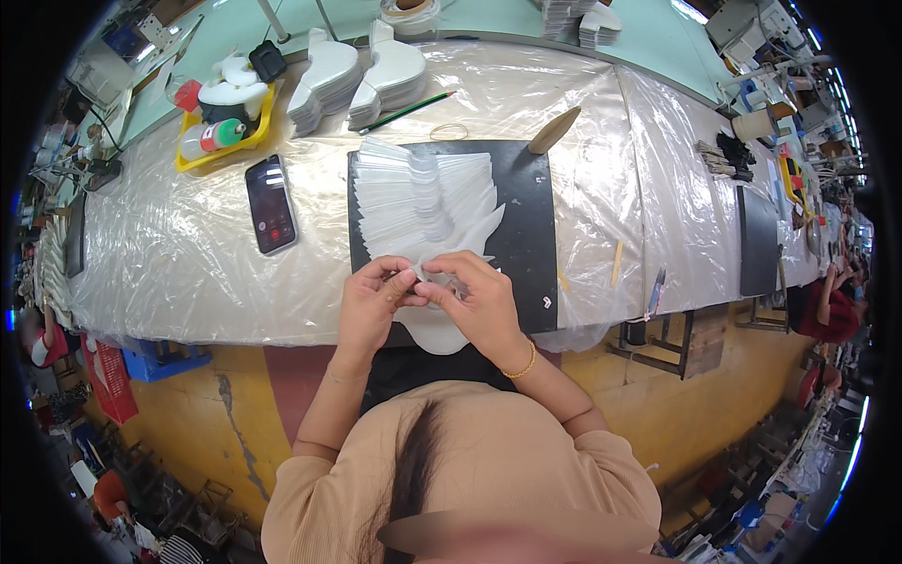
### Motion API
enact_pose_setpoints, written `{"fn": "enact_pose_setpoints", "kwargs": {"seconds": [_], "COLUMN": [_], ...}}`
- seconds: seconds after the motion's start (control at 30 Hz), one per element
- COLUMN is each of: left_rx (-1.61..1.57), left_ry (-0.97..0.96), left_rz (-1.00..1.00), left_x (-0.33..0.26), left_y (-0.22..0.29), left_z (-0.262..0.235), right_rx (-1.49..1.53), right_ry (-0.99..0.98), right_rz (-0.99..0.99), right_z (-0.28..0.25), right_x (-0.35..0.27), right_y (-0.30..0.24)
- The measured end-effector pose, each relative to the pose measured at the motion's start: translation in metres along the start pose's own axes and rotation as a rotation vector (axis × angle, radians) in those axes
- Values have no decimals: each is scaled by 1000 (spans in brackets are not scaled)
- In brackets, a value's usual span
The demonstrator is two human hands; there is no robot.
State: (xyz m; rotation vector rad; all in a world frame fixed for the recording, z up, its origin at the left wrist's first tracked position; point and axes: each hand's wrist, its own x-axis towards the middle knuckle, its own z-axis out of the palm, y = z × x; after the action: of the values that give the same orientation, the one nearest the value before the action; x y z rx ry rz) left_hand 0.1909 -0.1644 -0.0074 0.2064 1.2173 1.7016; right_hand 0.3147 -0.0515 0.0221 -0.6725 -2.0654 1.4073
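My left hand (376, 299) and my right hand (472, 296) meet at the near edge of a black mat (526, 211). Both pinch a thin white cut piece (432, 331) between thumbs and fingertips; its rounded lower part hangs toward me. The exact spot being pinched is partly hidden by my fingers. Just beyond my hands, a fanned row of similar white pieces (423, 188) lies overlapping on the mat. A wooden tool with a pointed oval shape (554, 130) stands tilted at the mat's far right corner.
Beyond the mat are two stacks of curved white pieces (322, 83) and a green pencil (406, 112). To the left lie a phone (271, 204) and a yellow basket (224, 155) with bottles. Clear plastic sheeting (601, 179) covers the table. A stool (672, 343) stands at right.
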Motion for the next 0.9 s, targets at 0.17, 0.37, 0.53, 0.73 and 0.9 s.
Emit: {"fn": "enact_pose_setpoints", "kwargs": {"seconds": [0.17, 0.37, 0.53, 0.73, 0.9], "left_rx": [115, 279, 454, 288, 190], "left_ry": [-57, -89, -147, -123, -75], "left_rz": [79, 222, 331, 295, 246], "left_x": [-3, -4, 1, -7, -10], "left_y": [1, -4, -3, -8, -8], "left_z": [5, 8, 9, 17, 21], "right_rx": [83, 34, 157, 131, 227], "right_ry": [-15, 25, 61, 81, 50], "right_rz": [130, 116, 151, 129, 121], "right_z": [-2, 1, 3, 1, 2], "right_x": [-3, -5, -8, -12, -12], "right_y": [1, 14, 15, 19, 25]}}
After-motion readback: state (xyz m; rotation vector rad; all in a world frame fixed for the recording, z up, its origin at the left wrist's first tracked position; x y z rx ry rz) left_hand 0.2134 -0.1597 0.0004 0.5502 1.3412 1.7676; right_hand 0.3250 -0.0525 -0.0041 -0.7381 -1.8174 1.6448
